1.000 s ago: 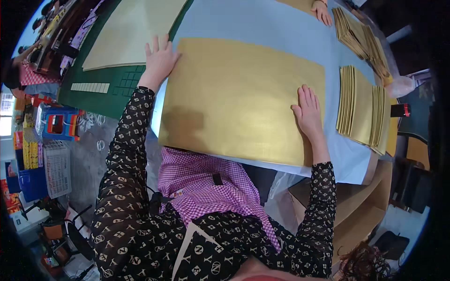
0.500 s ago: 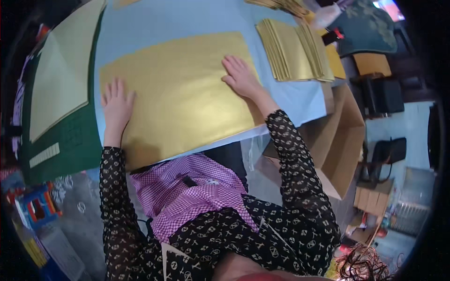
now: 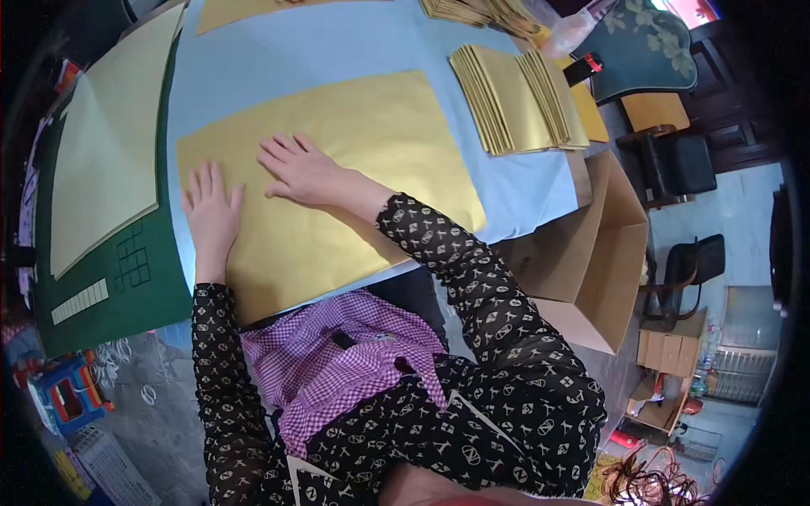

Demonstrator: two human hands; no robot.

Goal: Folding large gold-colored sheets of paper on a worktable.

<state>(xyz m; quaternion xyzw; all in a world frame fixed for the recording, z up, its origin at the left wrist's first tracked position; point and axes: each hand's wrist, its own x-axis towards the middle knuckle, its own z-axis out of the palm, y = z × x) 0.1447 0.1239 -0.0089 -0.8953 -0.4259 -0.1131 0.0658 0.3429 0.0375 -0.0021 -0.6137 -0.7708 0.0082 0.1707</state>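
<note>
A large gold paper sheet (image 3: 371,135) lies flat on the pale blue table cover (image 3: 312,51) in front of me. My left hand (image 3: 211,211) rests on the sheet's left edge, palm down with the fingers spread. Nearer the middle of the same sheet, my right hand (image 3: 305,171) lies flat, its fingers apart and pointing to the upper left. Neither hand holds anything. Part of the sheet is hidden under my right forearm.
Folded gold paper stacks (image 3: 515,101) stand at the table's right. Large cream sheets (image 3: 114,143) cover part of a green mat (image 3: 139,291) on the left. An open cardboard box (image 3: 603,253) sits off the right edge. Another gold sheet (image 3: 245,13) lies at the far side.
My right hand has moved left across the gold sheet, from near its right edge toward the middle. My left hand stays at the left edge.
</note>
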